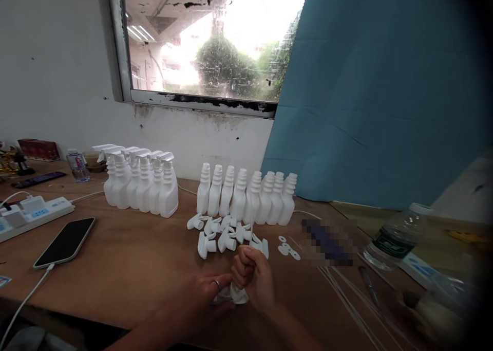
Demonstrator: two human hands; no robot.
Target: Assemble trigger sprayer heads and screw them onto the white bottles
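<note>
My left hand (206, 295), with a ring on one finger, is closed around a white trigger spray head (238, 294) low over the table's front part. Right above it, my right hand (254, 276) makes a fist round a thin white tube (251, 225) that sticks straight up. The tube's lower end is hidden by my fingers. Just beyond my hands lie several loose white trigger spray heads (227, 239). Behind those stands a row of white bottles (239, 202) with open necks. Small white washers (285, 248) lie to the right.
White bottles with spray heads (142, 186) stand at the left back. A phone (65, 242) on a cable and a power strip (36, 215) lie left. On the right are loose thin tubes (346, 305), a pen-like tool (368, 288) and a tilted-looking water bottle (396, 240).
</note>
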